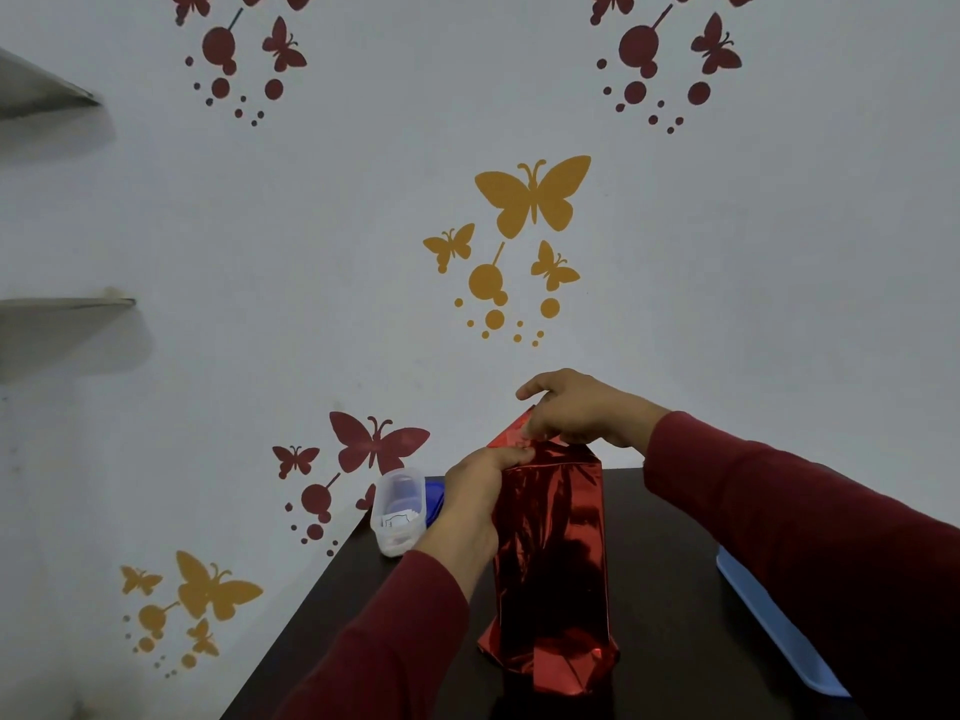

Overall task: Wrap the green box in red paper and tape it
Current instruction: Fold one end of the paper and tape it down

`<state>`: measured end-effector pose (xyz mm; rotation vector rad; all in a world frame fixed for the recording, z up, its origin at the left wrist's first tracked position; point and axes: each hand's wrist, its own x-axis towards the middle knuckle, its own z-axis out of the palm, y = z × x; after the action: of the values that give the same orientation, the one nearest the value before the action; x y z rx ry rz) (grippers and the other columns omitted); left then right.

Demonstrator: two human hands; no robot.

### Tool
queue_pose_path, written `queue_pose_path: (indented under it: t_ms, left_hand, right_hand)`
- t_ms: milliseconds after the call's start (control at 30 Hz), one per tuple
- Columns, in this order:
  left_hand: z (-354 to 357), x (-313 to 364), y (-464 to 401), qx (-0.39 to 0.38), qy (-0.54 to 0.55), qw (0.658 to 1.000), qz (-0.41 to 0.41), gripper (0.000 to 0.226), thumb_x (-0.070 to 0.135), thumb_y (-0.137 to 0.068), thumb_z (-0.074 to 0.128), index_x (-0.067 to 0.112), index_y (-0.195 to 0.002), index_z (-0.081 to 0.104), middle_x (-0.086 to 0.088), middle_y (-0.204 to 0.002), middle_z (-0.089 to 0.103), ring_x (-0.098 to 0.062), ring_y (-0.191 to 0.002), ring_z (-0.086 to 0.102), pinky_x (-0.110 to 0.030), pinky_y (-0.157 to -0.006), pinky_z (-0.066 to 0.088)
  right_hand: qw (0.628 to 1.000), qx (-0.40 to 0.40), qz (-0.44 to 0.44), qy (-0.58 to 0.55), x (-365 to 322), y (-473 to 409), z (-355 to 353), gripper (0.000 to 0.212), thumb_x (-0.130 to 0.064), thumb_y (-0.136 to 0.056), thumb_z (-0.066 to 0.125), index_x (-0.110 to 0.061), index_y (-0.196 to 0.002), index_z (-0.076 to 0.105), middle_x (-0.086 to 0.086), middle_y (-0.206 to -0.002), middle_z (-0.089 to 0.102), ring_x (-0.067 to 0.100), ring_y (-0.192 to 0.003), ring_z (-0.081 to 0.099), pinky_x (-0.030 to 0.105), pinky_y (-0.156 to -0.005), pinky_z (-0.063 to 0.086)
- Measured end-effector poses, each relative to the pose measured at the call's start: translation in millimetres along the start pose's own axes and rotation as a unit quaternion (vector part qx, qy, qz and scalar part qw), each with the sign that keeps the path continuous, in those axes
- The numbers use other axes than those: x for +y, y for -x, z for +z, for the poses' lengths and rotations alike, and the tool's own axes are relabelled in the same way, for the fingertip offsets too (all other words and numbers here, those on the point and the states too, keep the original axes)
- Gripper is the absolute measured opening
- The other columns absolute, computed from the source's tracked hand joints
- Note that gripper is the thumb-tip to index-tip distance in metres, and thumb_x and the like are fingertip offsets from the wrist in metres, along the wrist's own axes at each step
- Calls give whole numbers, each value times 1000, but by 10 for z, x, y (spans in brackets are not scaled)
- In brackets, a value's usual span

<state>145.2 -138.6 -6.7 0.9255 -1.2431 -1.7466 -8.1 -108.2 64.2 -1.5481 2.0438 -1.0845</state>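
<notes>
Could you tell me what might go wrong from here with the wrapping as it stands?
1. The parcel stands on end on the table while both hands work at its top; a sideways pull might tip it.
2. The left hand and right hand pinch the thin foil flap; it may tear or crease.
3. The bottom end looks crumpled and loose, so it might open.

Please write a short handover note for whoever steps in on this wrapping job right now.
Hands: left hand pinches the red paper at the top near edge; right hand grips the top flap from behind.
Things: the parcel stands upright on the dark table; the green box is fully covered, not visible. A clear plastic container sits to its left, a blue tray on the right.
Done: sides wrapped, bottom end looks folded.
Left: fold and tape the top. No tape visible on it.
</notes>
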Motion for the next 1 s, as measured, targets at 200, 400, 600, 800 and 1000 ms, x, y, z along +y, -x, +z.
queue_pose_path:
  t_ms: [200, 400, 600, 800, 1000]
  left_hand:
    - [-12, -11, -25, -7, -4, 1000, 0, 58, 24, -52, 89, 12, -107, 75, -13, -93, 80, -35, -91, 77, -52, -90, 61]
    - [-53, -10, 27, -16, -5, 1000, 8, 30, 19, -78, 84, 10, -105, 73, -12, -93, 78, -28, -86, 75, -38, -72, 61]
    - [-86, 30, 8, 23, 6, 999, 31, 21, 31, -88, 75, 12, -99, 74, -5, -80, 73, -19, -73, 66, -29, -60, 47]
    - [-79, 105, -148, 77, -95, 989, 87, 12, 18, -84, 80, 9, -81, 73, 0, -61, 65, -13, -52, 56, -19, -42, 35]
    - [-46, 203, -169, 106, -106, 986, 66, 16, 13, -69, 79, 3, -79, 71, -6, -62, 64, -25, -57, 61, -28, -58, 46]
  right_hand:
    - [999, 5, -13, 50, -9, 3, 45, 60, -10, -81, 82, -23, -135, 60, 3, -92, 66, 10, -66, 60, 18, -46, 43]
    - [997, 13, 7, 73, -47, -16, 70, 60, -11, -79, 80, -23, -134, 61, 3, -97, 65, 12, -69, 60, 20, -49, 45]
    - [996, 6, 13, 88, -90, -38, 73, 67, -14, -77, 85, -22, -139, 60, 6, -113, 66, 15, -81, 66, 24, -61, 52]
    - [996, -1, 28, 89, -135, -21, 78, 70, -11, -79, 85, -18, -143, 57, 2, -96, 62, 13, -68, 59, 22, -53, 46]
    - [995, -6, 66, 73, -187, -26, 79, 86, -2, -79, 83, -20, -153, 44, 4, -80, 61, 13, -56, 51, 23, -51, 42]
